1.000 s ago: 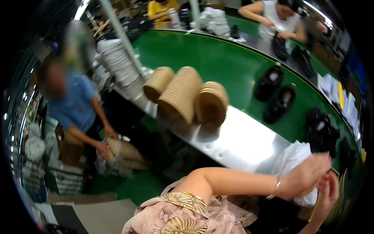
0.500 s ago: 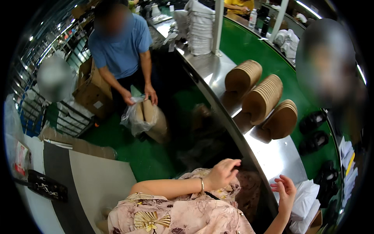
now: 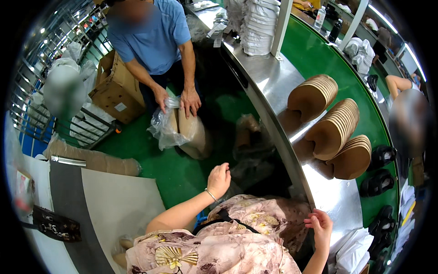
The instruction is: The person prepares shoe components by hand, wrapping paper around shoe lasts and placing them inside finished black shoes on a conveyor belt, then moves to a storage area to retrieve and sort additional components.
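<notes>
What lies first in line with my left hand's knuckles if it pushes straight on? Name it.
Probably the clear plastic bag of tan insoles that the co-worker's hands grip on the green floor. The left hand points up-picture toward it, though depth is unclear and only bare floor lies between.

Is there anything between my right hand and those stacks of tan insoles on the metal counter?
Nothing visible blocks it. The right hand rests empty at the counter's near edge, and only bare metal lies between it and the nearest insole stack.

Both hands part: the left hand [image 3: 219,179] now hangs loose over the green floor [image 3: 173,171] while the right hand [image 3: 320,224] rests at the steel bench [image 3: 328,192] edge, and the view swings toward the bag-handling co-worker [image 3: 155,41].
</notes>
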### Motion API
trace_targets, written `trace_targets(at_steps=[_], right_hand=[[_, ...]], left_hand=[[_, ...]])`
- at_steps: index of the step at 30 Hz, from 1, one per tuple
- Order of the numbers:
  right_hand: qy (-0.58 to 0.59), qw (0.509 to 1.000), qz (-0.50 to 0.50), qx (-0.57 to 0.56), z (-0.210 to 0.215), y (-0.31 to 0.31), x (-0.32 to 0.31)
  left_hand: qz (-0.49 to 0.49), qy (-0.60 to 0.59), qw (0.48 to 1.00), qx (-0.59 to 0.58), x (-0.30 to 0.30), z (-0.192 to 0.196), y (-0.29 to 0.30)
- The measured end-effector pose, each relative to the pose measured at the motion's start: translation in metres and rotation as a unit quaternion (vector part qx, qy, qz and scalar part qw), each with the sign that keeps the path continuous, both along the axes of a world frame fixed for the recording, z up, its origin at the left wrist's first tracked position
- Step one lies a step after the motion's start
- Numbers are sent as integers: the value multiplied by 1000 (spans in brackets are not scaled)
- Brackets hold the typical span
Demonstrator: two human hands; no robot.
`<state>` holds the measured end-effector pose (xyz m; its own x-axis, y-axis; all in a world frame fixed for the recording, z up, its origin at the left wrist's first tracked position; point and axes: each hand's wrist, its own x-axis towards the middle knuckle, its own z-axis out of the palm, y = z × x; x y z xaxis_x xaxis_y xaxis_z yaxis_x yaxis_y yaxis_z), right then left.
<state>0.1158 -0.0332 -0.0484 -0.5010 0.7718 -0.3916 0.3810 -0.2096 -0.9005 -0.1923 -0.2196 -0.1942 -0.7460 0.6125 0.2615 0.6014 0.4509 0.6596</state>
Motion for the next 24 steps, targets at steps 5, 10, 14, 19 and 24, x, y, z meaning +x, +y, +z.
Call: trace_targets(at_steps=[5, 10, 14, 19, 24], right_hand=[[-24, 1000, -7, -8, -2, 1, 1], [-34, 999, -8, -14, -8, -1, 3], [-54, 998, 12, -14, -16, -1, 0], [-74, 997, 16, -20, -17, 0, -4], [-69, 998, 10, -9, -12, 5, -8]], left_hand=[[53, 60, 989, -126, -29, -45, -17], [182, 49, 871, -453, -51, -77, -89], [252, -178, 639, -704, -65, -33, -172], [254, -315, 542, -736, -78, -71, -262], [256, -416, 487, -724, -64, -74, -280]])
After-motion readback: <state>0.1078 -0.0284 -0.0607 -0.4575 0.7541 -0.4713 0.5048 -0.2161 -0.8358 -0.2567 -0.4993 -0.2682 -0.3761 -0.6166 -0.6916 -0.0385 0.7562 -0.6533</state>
